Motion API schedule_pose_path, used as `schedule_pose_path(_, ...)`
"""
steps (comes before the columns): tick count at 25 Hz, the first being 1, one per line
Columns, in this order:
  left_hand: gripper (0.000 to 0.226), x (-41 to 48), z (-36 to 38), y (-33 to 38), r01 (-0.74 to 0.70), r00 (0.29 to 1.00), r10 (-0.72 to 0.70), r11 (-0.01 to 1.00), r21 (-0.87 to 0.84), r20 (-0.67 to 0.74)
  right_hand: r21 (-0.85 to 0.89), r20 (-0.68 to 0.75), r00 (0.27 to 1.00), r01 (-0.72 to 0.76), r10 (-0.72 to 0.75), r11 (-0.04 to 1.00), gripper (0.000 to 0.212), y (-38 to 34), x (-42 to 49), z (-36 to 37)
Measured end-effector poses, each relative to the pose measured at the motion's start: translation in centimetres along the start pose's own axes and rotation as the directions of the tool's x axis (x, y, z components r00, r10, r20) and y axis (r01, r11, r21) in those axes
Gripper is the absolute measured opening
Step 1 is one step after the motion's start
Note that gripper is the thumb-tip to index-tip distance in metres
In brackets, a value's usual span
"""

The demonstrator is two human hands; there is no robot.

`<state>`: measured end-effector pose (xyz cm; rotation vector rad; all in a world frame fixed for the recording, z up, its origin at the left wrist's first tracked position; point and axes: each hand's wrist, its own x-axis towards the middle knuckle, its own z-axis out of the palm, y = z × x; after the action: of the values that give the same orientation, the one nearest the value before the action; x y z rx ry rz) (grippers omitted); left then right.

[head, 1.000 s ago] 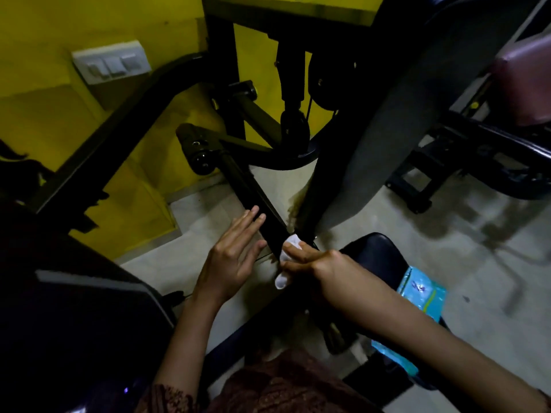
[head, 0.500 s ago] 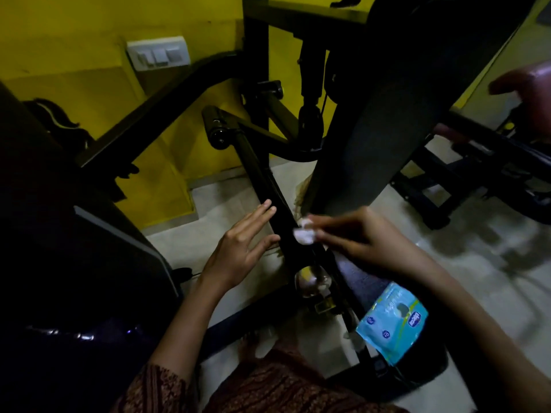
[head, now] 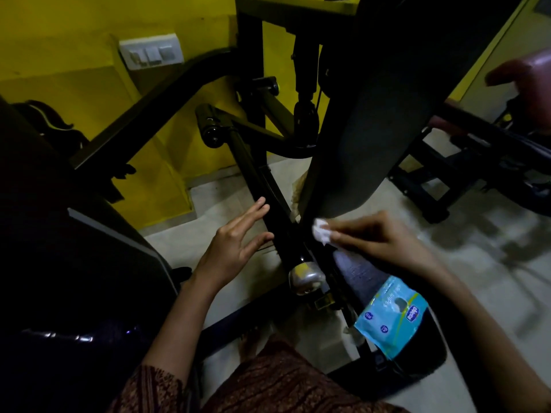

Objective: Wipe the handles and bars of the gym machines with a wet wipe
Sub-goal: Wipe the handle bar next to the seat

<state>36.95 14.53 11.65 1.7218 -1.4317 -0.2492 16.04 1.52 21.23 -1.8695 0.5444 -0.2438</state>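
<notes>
A black machine bar (head: 253, 177) slants down from a roller end at the upper middle to a silver end cap (head: 304, 278). My left hand (head: 235, 245) rests flat against the bar's left side, fingers straight and apart, holding nothing. My right hand (head: 378, 239) pinches a small white wet wipe (head: 322, 232) just to the right of the bar, near the lower edge of a large dark pad (head: 381, 129). Whether the wipe touches the bar I cannot tell.
A blue wet-wipe pack (head: 393, 320) lies on a black seat at the lower right. The yellow wall carries a white switch plate (head: 150, 53). Another black bench frame (head: 465, 174) stands at the right on the pale tiled floor. A dark padded machine fills the left.
My right hand has lifted the wipe off the bar's lower part and shifted right and up. The view has tilted, showing the silver cap and more of the wipe pack. The left hand stays on the bar.
</notes>
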Motion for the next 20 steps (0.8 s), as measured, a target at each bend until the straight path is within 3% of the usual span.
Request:
schedule_pose_path(3,0.064,-0.2,0.2,0.1,0.009,1.000,-0.009,1.000,0.004,-0.008,-0.286,-0.026,0.995,0.082,-0.094,0.955,0.029,0.2,2.1,4.1)
schedule_pose_path(5,0.062,-0.2,0.2,0.1,0.014,1.000,-0.014,1.000,0.004,-0.021,-0.458,-0.072,0.961,0.205,-0.266,0.865,0.023,-0.1,0.3,5.3)
schedule_pose_path(6,0.060,-0.2,0.3,0.0,0.014,1.000,-0.013,1.000,0.002,-0.025,-0.524,-0.027,0.945,0.265,-0.327,0.809,0.021,-0.3,-1.2,4.9)
schedule_pose_path(7,0.058,-0.2,0.3,0.0,0.012,1.000,-0.012,1.000,-0.001,-0.028,-0.534,0.041,0.949,0.285,-0.313,0.796,0.021,-0.8,-2.6,4.0)
schedule_pose_path(9,0.055,-0.2,0.4,0.0,0.013,0.999,-0.013,1.000,-0.004,-0.030,-0.420,0.103,0.982,0.186,-0.157,0.888,0.022,-1.4,-3.5,2.3)
schedule_pose_path(11,0.056,-0.2,0.4,0.0,0.020,0.999,-0.020,1.000,-0.006,-0.026,-0.260,-0.009,0.995,0.089,-0.095,0.961,0.032,-0.9,-2.0,1.4)
schedule_pose_path(13,0.059,-0.2,0.3,0.0,0.019,0.999,-0.019,1.000,-0.002,-0.027,-0.242,-0.084,0.989,0.100,-0.124,0.965,0.031,-1.4,0.1,2.7)
schedule_pose_path(15,0.063,-0.2,0.2,0.1,0.013,1.000,-0.013,1.000,0.001,-0.024,-0.387,-0.030,0.984,0.152,-0.177,0.909,0.028,-1.8,0.6,5.1)
schedule_pose_path(17,0.062,-0.2,0.2,0.1,0.008,1.000,-0.007,1.000,0.009,-0.027,-0.567,0.058,0.962,0.253,-0.268,0.784,0.024,-1.8,-0.6,5.2)
schedule_pose_path(20,0.059,-0.1,0.2,-0.1,-0.006,1.000,0.007,1.000,0.029,-0.024,-0.521,0.213,0.961,0.263,-0.174,0.812,0.020,-2.7,-2.5,2.3)
